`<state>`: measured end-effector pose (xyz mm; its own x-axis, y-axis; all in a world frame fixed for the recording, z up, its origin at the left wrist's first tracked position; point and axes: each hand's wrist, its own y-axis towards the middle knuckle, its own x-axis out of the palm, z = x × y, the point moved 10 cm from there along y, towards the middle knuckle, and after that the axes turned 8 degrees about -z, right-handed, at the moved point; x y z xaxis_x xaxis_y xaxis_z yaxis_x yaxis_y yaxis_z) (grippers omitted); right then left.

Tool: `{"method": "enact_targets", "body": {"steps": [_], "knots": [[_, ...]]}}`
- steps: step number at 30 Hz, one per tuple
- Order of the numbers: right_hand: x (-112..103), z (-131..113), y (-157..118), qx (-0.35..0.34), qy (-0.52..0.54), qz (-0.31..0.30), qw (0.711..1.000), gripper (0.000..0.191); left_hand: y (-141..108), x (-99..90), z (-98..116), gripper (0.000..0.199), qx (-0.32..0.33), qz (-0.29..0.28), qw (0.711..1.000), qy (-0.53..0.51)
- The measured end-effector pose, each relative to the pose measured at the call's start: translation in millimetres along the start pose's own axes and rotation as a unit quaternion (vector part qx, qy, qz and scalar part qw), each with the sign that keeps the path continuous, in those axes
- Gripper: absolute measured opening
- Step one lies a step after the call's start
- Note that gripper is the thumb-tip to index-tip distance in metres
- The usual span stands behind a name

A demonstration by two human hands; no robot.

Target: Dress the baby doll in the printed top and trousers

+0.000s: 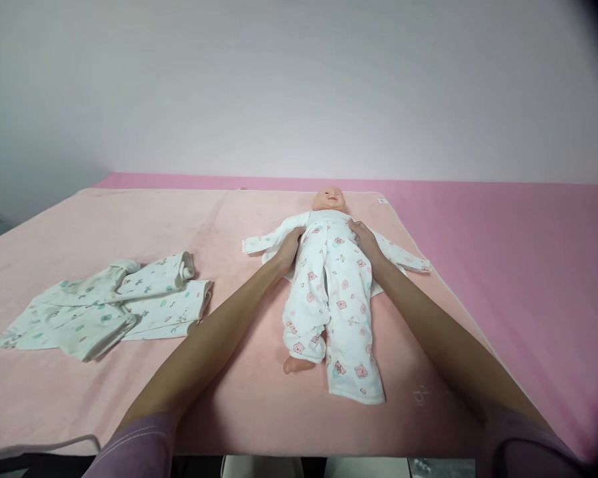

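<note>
A baby doll (329, 199) lies on its back with its head toward the wall. It wears a white long-sleeved top (289, 230) and white trousers (346, 285) with pink prints, the waistband high on its chest. One bare foot (298, 364) shows below the left trouser leg; the other foot is hidden. My left hand (290, 249) is closed on the left side of the trousers' waist. On the right side, my right hand (367, 241) is closed on the waist, its thumb on the cloth near the edge.
Spread under the doll is a light pink blanket (219, 226), over a darker pink cover (528, 265). White clothes with green prints (99, 305) lie folded at the left. A pale wall (299, 86) stands behind. A cable (44, 448) crosses the lower left.
</note>
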<state>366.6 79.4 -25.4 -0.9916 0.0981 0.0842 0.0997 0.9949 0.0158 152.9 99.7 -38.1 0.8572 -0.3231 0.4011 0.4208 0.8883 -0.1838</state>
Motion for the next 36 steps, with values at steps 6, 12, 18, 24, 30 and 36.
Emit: {"method": "enact_targets", "body": {"steps": [6, 12, 18, 24, 30, 36], "knots": [[-0.2, -2.4, -0.7, -0.010, 0.058, -0.043, 0.997, 0.061, 4.5, 15.4, -5.6, 0.024, -0.029, -0.078, 0.995, -0.062], [4.4, -56.2, -10.2, -0.093, -0.304, -0.051, 0.947, 0.036, -8.4, 16.2, 50.8, 0.031, 0.153, -0.029, 0.949, 0.274], [54.4, -97.2, -8.0, -0.227, -0.412, -0.052, 0.881, 0.028, -1.2, 43.6, 70.1, 0.026, 0.188, -0.084, 0.898, 0.389], [16.0, -64.2, 21.0, -0.078, -0.303, 0.013, 0.950, 0.033, 18.6, 20.5, 63.1, 0.030, 0.152, 0.027, 0.912, 0.380], [18.3, -64.8, 17.5, -0.092, -0.400, 0.018, 0.912, 0.030, 9.0, 30.3, 75.3, 0.026, 0.225, 0.073, 0.796, 0.557], [54.1, -123.8, -49.7, -0.220, -0.516, 0.063, 0.826, 0.023, -42.7, 43.7, 93.7, 0.015, 0.240, 0.111, 0.691, 0.673]]}}
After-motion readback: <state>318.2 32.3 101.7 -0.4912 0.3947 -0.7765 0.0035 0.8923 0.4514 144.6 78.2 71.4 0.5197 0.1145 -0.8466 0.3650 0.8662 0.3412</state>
